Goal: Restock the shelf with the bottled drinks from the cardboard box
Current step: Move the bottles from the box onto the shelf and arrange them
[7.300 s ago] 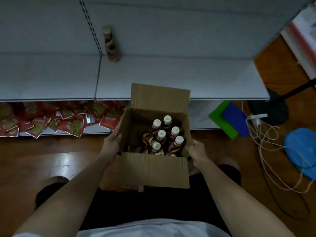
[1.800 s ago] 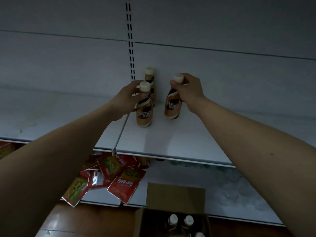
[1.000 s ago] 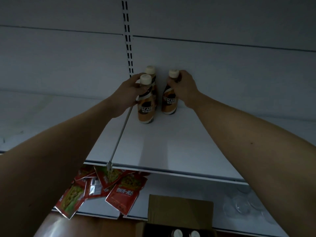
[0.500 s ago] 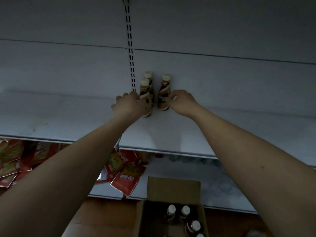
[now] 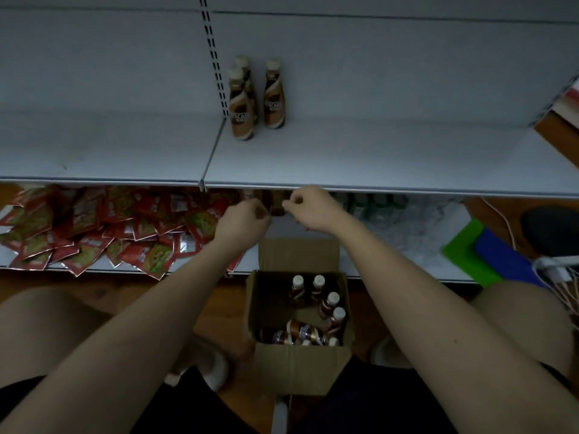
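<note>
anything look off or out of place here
Yes. The red packets on the lower shelf lie in a loose heap, some hanging over its front edge. In the box, some bottles lie tipped on their sides. The three bottles on the upper shelf stand upright.

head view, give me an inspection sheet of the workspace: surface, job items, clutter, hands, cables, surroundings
surface: white shelf, mostly bare
job's things: three bottles upright at the back by the slotted upright; open cardboard box on the floor, four bottles standing, others lying flat
clutter: red snack packets piled on the lower shelf; clear bottles, blurred, further right
grippers: left hand and right hand both loosely curled, holding nothing, above the box
cables: white cord at far right
surroundings: wooden floor; green and blue boards leaning at right
</note>
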`<control>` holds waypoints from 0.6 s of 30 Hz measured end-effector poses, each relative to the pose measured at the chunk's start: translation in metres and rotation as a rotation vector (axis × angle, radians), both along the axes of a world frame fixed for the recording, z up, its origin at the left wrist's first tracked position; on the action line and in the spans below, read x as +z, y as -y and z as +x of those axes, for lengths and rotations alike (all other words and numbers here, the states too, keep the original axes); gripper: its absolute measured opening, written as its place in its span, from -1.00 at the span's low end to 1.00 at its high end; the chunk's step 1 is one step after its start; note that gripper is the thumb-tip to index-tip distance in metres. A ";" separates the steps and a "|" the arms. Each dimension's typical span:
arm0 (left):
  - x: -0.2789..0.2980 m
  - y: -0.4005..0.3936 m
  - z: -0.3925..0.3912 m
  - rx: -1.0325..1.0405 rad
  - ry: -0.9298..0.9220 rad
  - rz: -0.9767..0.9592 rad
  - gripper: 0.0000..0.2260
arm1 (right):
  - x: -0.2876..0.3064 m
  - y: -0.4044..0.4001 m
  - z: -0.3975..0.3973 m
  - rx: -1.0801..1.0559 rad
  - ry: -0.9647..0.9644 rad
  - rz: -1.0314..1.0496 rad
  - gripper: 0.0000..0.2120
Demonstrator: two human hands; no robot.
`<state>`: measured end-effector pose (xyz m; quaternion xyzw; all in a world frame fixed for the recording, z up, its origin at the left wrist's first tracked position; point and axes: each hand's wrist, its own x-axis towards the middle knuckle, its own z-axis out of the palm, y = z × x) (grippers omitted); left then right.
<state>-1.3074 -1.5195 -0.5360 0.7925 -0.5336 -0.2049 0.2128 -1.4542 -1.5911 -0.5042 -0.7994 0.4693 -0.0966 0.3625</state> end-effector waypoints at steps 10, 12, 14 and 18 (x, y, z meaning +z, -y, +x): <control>-0.120 -0.030 -0.046 -0.113 -0.060 0.230 -0.78 | -0.134 -0.035 -0.043 -0.084 -0.127 0.282 -0.80; -0.145 -0.034 -0.049 -0.123 -0.068 0.255 -0.78 | -0.162 -0.042 -0.048 -0.094 -0.179 0.317 -0.84; -0.168 -0.040 -0.051 -0.128 -0.077 0.261 -0.78 | -0.188 -0.048 -0.053 -0.093 -0.233 0.352 -0.83; -0.210 -0.056 -0.052 -0.169 -0.076 0.336 -0.75 | -0.230 -0.055 -0.064 -0.055 -0.401 0.431 -0.84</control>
